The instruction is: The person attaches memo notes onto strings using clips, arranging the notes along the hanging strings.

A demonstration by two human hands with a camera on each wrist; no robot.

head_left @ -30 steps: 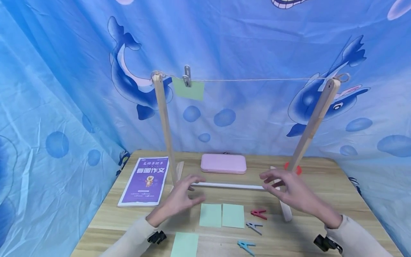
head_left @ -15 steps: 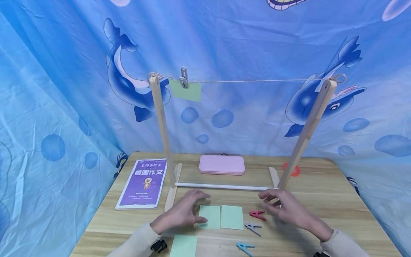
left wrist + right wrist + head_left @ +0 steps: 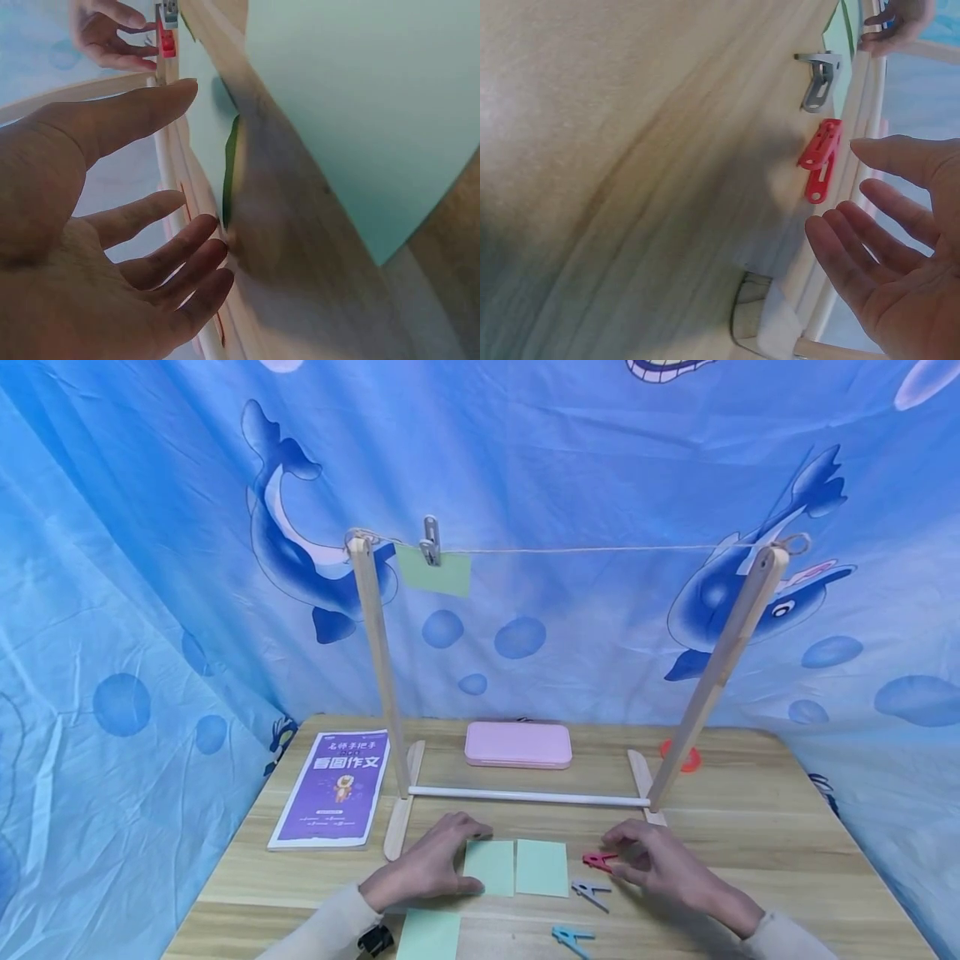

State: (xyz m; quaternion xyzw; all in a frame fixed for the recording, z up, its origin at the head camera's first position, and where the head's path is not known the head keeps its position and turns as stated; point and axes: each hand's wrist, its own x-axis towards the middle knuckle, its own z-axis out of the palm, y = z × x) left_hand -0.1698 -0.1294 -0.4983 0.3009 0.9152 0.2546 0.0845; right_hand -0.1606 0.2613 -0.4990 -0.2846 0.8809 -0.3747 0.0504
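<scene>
My left hand [image 3: 431, 860] hovers at the left edge of a pale green paper note [image 3: 491, 870], thumb and fingers spread apart. In the left wrist view its fingers are loosely extended and hold nothing. A second note [image 3: 543, 870] lies just right of the first, and a third note [image 3: 429, 935] is nearer the front. Beside a red clothespin [image 3: 597, 861] is my right hand [image 3: 663, 867]; the right wrist view shows a gap between its relaxed fingers and the red clothespin [image 3: 822, 159]. A grey clothespin [image 3: 591, 894] and a blue clothespin [image 3: 573, 937] lie nearer the front.
A wooden frame with two posts [image 3: 717, 681] carries a string [image 3: 577, 550]. A grey clothespin [image 3: 430, 542] holds a green note [image 3: 446, 577] on it. A white rod [image 3: 525, 796] joins the posts low down. Behind are a pink case [image 3: 517, 745], a purple book [image 3: 330, 789] and a red ring [image 3: 690, 760].
Both hands have come down and back from beside the frame's rod toward the tabletop, the left to the notes, the right to the red clothespin. The clothespins and notes have not moved.
</scene>
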